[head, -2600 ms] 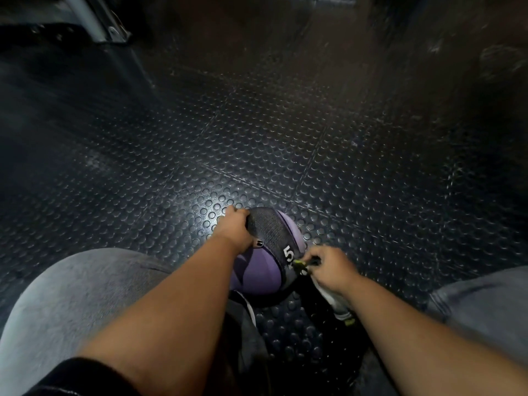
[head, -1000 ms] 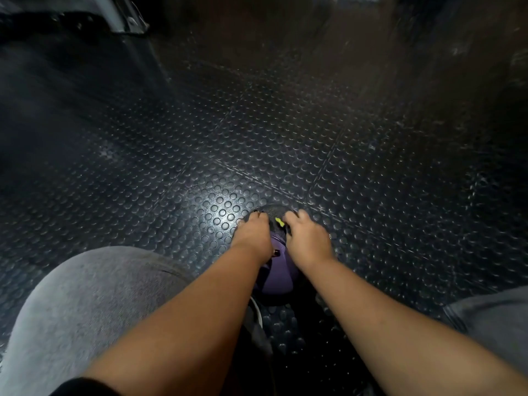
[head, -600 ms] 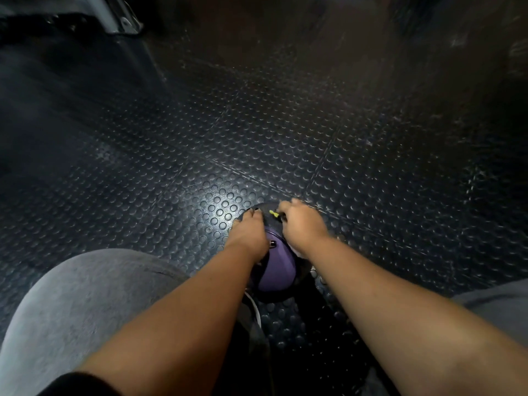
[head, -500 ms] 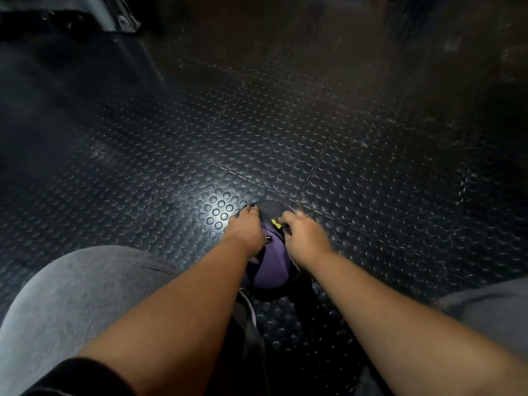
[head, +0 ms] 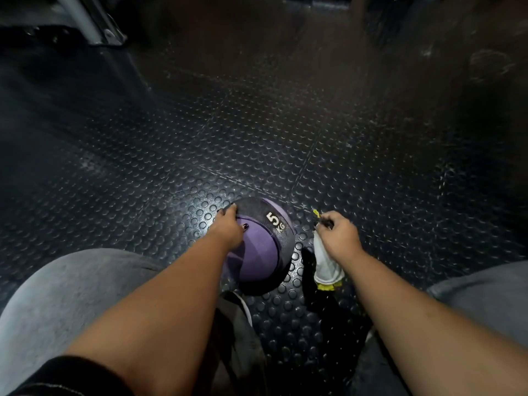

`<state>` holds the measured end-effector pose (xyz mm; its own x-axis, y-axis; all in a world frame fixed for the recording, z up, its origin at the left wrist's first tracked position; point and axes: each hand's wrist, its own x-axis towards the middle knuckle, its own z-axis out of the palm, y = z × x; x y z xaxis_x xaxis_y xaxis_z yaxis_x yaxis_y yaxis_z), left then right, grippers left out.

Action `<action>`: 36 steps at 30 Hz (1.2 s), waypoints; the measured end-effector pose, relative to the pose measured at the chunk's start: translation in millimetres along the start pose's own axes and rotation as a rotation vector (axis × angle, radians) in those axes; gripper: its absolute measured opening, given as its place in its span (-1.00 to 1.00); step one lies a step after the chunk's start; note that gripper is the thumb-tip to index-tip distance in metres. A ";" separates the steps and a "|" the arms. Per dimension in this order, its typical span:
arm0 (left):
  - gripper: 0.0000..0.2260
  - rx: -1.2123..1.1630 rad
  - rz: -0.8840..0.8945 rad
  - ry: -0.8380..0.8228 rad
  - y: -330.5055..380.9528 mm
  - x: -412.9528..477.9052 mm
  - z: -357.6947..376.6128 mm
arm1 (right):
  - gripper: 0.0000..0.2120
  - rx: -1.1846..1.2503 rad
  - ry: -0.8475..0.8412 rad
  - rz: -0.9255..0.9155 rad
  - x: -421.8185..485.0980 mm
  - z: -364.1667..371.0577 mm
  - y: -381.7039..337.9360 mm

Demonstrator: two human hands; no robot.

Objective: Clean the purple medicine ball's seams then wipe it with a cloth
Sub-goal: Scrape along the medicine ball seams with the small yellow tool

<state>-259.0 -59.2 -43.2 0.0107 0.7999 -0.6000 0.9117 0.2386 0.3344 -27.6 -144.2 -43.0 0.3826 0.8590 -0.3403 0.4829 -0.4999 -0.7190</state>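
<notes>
The purple medicine ball (head: 261, 250), with a black band marked "5 KG", sits on the studded black floor between my knees. My left hand (head: 228, 228) rests on its upper left side, fingers curled over the black band's edge. My right hand (head: 337, 234) is off the ball, to its right, gripping a small dark tool with a yellow tip (head: 316, 214) and a white cloth with a yellow edge (head: 327, 270) that hangs down below the fist.
Black rubber floor tiles with round studs (head: 257, 124) spread all around. A grey metal frame leg (head: 85, 21) stands at the top left. My grey-trousered knees (head: 63, 295) flank the ball, and a dark shoe (head: 237, 324) lies just below it.
My right hand has lifted off the top of the ball and moved right, carrying the tool and cloth. The "5 KG" band is uncovered again. My left hand stays on the ball.
</notes>
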 end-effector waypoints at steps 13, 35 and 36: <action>-0.08 0.112 -0.008 -0.039 11.3 -22.6 -24.4 | -0.68 -0.077 -0.059 -0.061 4.0 33.8 -22.4; 0.08 0.293 -0.050 -0.048 11.9 -44.3 10.6 | -0.71 -0.281 -0.091 -0.094 3.9 61.9 -14.8; 0.07 0.297 -0.053 -0.041 13.2 -46.0 12.5 | -0.71 -0.282 -0.088 -0.111 2.8 62.2 -17.5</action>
<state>-242.3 -99.8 -20.3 -0.0294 0.7662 -0.6419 0.9915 0.1037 0.0783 -84.0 -126.2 -69.0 0.2514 0.9101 -0.3293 0.7221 -0.4029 -0.5623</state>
